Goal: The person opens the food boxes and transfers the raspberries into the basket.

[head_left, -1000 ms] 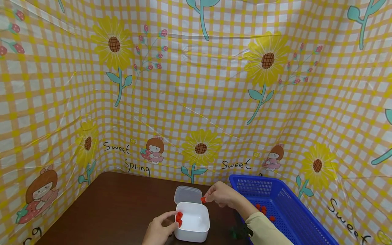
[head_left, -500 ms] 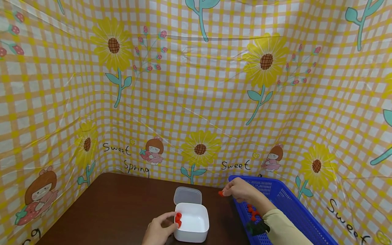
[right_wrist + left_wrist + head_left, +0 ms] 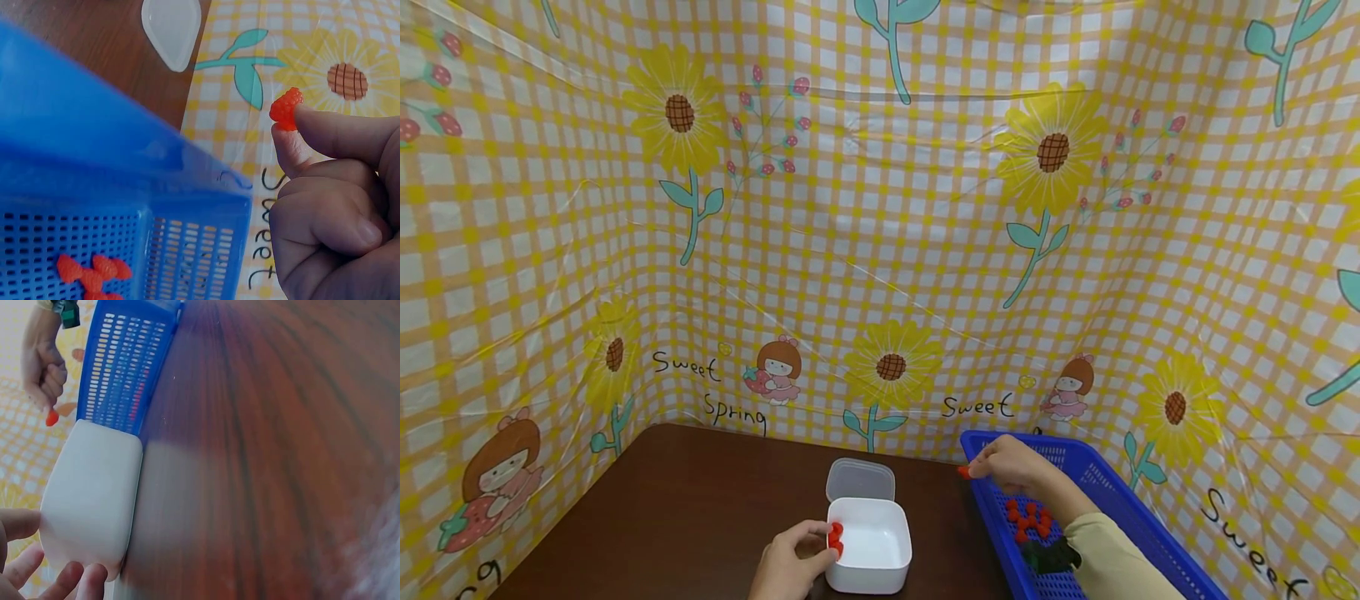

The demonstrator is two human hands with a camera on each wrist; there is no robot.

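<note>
In the head view, my left hand (image 3: 790, 560) grips the left wall of a white square box (image 3: 883, 577). The left wrist view shows its fingers against the outside of the box (image 3: 94, 494). A few red raspberries (image 3: 836, 531) sit at that left side by the fingertips; whether the fingers touch them cannot be told. My right hand (image 3: 1011, 465) pinches one red raspberry (image 3: 286, 109) between thumb and forefinger, above the left edge of the blue basket (image 3: 985, 525). More raspberries (image 3: 90, 275) lie on the basket's floor.
A clear lid (image 3: 861, 479) lies on the dark brown table (image 3: 700, 508) just behind the box. The basket stands at the right. A checked, flower-printed cloth (image 3: 880, 250) encloses the back and sides.
My right hand has moved right with its raspberry, from beside the lid and box to over the basket's edge. More of the raspberries in the basket now show. My left hand stays on the box.
</note>
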